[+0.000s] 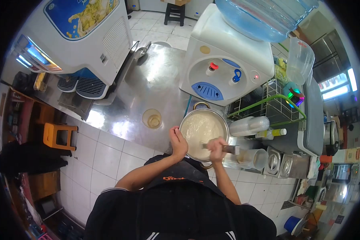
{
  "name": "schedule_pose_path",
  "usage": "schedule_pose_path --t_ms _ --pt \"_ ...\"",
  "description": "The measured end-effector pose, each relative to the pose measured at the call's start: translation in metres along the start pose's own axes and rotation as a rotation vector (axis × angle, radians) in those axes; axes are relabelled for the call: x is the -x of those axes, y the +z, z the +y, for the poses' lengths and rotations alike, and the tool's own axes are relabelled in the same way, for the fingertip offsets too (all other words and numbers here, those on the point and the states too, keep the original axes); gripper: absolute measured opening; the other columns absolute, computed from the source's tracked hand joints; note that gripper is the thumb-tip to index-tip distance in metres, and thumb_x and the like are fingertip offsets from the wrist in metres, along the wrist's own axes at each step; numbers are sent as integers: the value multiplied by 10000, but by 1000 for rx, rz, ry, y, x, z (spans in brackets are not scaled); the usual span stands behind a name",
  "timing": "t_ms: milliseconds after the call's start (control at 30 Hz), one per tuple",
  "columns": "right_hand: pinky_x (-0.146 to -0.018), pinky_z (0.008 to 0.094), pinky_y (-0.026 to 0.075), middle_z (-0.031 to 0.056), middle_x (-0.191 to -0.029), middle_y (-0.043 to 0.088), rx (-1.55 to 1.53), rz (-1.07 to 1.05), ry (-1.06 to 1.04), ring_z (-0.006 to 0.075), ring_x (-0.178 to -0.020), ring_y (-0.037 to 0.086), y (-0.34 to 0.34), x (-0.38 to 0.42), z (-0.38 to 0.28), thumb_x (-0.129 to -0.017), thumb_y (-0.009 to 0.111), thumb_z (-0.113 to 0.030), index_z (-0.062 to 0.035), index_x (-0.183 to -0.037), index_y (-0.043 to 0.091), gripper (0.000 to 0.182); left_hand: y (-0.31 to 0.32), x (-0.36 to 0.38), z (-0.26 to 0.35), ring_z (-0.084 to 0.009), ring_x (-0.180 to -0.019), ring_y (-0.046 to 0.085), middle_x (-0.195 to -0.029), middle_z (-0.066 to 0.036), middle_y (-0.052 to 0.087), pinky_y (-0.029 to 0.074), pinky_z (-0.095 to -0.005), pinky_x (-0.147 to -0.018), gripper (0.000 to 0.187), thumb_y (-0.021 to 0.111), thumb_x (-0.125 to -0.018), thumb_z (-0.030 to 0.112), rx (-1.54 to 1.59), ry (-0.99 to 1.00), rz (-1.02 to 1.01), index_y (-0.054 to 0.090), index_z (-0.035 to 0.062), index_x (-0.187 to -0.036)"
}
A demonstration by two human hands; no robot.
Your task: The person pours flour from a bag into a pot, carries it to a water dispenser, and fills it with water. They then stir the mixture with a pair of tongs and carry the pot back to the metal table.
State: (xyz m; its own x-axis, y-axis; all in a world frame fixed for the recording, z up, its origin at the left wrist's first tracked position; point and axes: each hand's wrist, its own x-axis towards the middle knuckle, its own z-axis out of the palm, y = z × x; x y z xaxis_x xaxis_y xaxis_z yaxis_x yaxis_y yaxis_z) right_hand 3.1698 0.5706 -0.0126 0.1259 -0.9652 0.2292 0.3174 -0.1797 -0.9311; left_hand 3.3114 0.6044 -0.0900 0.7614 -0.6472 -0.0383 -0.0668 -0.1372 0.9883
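Observation:
A metal pot (227,124) with brass-coloured loop handles stands at the front edge of the steel counter, holding a creamy, pale liquid (202,127) with a bubbly surface. My left hand (179,143) rests against the pot's left side, its fingers stretched out. My right hand (217,149), slightly blurred, is closed around the brown handle (230,149) of a utensil above the right side of the pot. The utensil's working end is blurred and partly hidden, so its kind does not show. Left of the pot, a clear cup (152,119) contains a little yellowish liquid.
Behind the pot is a white water dispenser (200,50) with a blue bottle. A drink machine (112,40) stands back left. On the right are a green wire rack (268,98), stacked plastic cups (250,126), a clear jug (254,159) and steel containers (273,162).

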Motion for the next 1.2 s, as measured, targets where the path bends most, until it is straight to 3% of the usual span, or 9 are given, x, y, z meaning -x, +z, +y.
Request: schedule_pose_path --t_ms 167,333,567,700,833,900,967,1033,1200 --pt "-521 280 401 37 -576 481 -263 -66 -50 129 -538 452 47 -32 39 -896 478 -62 -34 -654 455 245 1 -1 3 -296 -992 523 -1053 -191 533 407 -382 -906 307 342 -1041 235 75 -36 -47 486 -26 -1117" --pt "-493 301 352 18 -554 384 489 43 -256 127 -501 376 4 -69 8 -943 451 -134 -56 -667 419 289 -3 1 20 -260 -1023 519 -1084 -173 530 407 -372 -919 323 324 -1049 249 59 -40 -62 487 -19 -1127" --pt "-488 286 356 13 -541 374 -285 172 -2 111 -490 382 -12 15 -8 -925 446 -100 -67 -650 378 285 -6 -37 27 -260 -1038 525 -1143 -162 514 414 -362 -924 262 451 -997 184 133 -170 -181 490 -15 -1164" --pt "-575 345 435 45 -555 425 -252 210 41 147 -518 435 10 30 16 -963 424 -96 -63 -660 392 307 40 -107 70 -271 -988 574 -1147 -176 571 453 -373 -889 397 607 -916 216 -247 440 -460 530 -35 -1213" --pt "-762 394 484 99 -682 585 217 353 -77 248 -686 587 9 32 3 -972 445 -77 -12 -762 519 232 94 -160 69 -232 -983 604 -1147 -150 624 474 -344 -868 444 659 -899 239 -196 372 -884 565 -37 -1233" --pt "-754 414 479 112 -769 623 750 416 -378 297 -780 603 -6 53 2 -936 510 -142 -23 -820 567 176 90 -158 80 -186 -1004 613 -1148 -105 654 484 -309 -862 456 688 -891 256 -196 90 -1227 591 -15 -1245" --pt "-799 457 462 125 -931 650 822 499 -558 337 -898 592 -12 65 26 -876 581 -237 -48 -867 611 191 82 -140 74 -157 -1016 610 -1108 -77 666 483 -289 -890 343 686 -908 217 -107 163 -1133 625 12 -1176" --pt "-935 522 403 207 -1196 560 1064 698 -298 415 -1000 551 4 79 -4 -846 603 -289 -83 -1294 572 494 88 -128 65 -206 -1035 623 -1176 -126 624 520 -314 -895 484 651 -934 177 -17 -131 -1054 446 1 -1336" --pt "-898 495 468 288 -1219 529 950 765 334 450 -1031 575 9 89 -14 -866 603 -396 -107 -1431 424 659 60 -130 57 -231 -892 620 -1057 -145 629 527 -347 -751 383 567 -982 277 -5 -56 -1125 556 -47 -1186"
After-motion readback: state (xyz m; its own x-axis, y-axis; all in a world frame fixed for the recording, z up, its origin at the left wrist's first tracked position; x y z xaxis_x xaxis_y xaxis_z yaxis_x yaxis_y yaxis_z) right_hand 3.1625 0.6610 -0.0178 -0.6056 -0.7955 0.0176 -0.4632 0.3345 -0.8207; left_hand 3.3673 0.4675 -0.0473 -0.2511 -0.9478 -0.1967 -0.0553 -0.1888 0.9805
